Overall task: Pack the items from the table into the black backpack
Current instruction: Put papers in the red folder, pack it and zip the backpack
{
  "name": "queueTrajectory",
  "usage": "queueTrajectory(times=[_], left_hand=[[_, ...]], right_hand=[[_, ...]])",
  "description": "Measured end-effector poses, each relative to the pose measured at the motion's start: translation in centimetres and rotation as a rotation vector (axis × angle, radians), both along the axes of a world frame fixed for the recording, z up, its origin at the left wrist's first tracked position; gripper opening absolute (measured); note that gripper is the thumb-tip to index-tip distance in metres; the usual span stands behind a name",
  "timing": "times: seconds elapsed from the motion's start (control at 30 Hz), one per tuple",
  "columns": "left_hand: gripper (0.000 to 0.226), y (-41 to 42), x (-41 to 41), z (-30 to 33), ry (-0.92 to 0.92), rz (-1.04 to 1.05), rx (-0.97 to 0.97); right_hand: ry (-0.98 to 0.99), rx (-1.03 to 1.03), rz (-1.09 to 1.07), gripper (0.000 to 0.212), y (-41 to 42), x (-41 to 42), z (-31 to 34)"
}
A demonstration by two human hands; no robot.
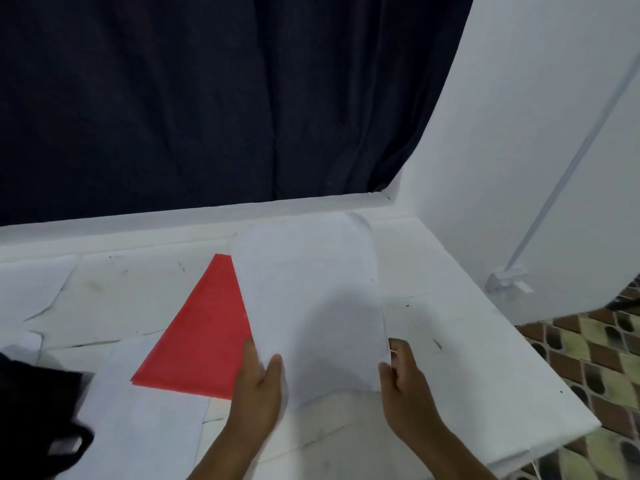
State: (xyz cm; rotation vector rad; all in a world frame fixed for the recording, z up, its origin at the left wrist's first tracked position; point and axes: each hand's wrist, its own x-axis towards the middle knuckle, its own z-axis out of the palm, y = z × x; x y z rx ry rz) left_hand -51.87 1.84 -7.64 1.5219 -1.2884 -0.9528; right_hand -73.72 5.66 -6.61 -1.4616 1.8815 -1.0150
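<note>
A stack of white paper sheets (311,306) stands lifted between both hands. A flat red paper sheet (201,334) lies just left of the left hand (258,379). The black fabric backpack (38,410) sits farther left.

The white sheets (311,306) were matt paper, the red sheet (201,334) too; the table (467,341) looked matt white, scuffed.
</note>
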Motion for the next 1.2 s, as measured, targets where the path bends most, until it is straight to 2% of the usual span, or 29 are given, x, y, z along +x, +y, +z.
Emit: queueTrajectory(times=[0.03,0.23,0.37,0.43,0.57,0.7,0.8,0.93,1.03,1.1,1.13,1.2], left_hand=[[0.022,-0.1,0.3,0.0,0.014,-0.017,-0.007],[0.034,-1.1,0.7,-0.3,-0.111,-0.129,-0.002],[0.061,-1.7,0.1,-1.3,-0.141,-0.126,0.028],[0.066,-2.2,-0.3,-1.7,-0.185,-0.156,0.006],[0.057,-3.3,-1.9,-2.8,-0.306,-0.236,-0.071],[0.063,-4.0,-3.6,-4.1,-0.420,-0.205,-0.091],[0.063,-4.2,-4.1,-4.4,-0.534,-0.226,-0.163],[0.036,-4.8,-4.4,-5.4,-0.735,-0.248,-0.302],[0.033,-4.8,-4.4,-5.9,-0.767,-0.225,-0.303],[0.034,-4.6,-4.6,-5.7,-0.763,-0.219,-0.273],[0.034,-4.6,-4.7,-5.6,-0.760,-0.216,-0.259],[0.034,-4.6,-4.8,-5.5,-0.774,-0.219,-0.238]], right_hand=[[-0.011,-0.002,-0.023,0.031,0.2,-0.1,0.3],[-0.050,0.043,-0.102,0.033,1.5,-0.8,0.6],[-0.057,0.169,-0.108,0.032,1.3,-2.2,0.2],[-0.075,0.220,-0.113,0.034,0.6,-3.1,0.1],[-0.051,0.278,-0.094,0.039,-2.0,-5.2,0.0],[0.049,0.346,-0.021,0.033,-5.2,-8.0,0.4],[0.207,0.421,0.097,0.025,-7.1,-10.0,0.4],[0.419,0.536,0.339,0.027,-9.4,-11.9,0.7],[0.656,0.580,0.490,0.024,-12.0,-12.5,2.1],[0.744,0.523,0.501,0.026,-14.6,-12.3,3.1],[0.722,0.467,0.480,0.026,-16.2,-12.0,3.4],[0.559,0.344,0.433,0.019,-19.5,-10.9,3.2]])
